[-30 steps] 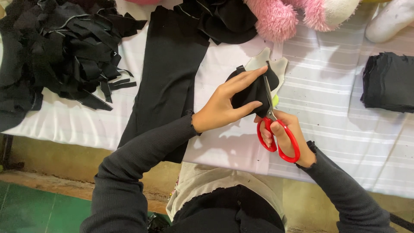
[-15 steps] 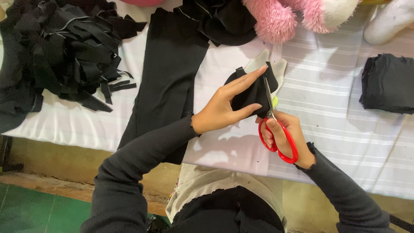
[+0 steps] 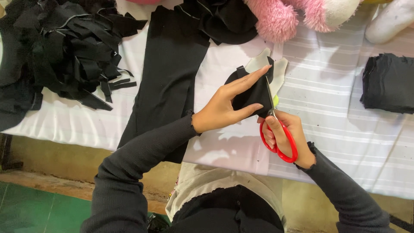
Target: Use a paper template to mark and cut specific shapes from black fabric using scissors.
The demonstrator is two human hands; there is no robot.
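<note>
Left hand (image 3: 224, 108) pinches black fabric piece (image 3: 252, 92) between fingers and thumb. Right hand (image 3: 286, 136) closed through red-handled scissors (image 3: 276, 129), blades against the fabric's edge.

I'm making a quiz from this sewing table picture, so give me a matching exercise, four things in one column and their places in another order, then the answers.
Things:
1. scissors
2. pile of black scraps
3. folded black stack
4. pink plush toy

Places:
A. far left of the table
B. top edge, middle
C. in the right hand
D. right side of the table

Pairs: 1-C, 2-A, 3-D, 4-B
</note>
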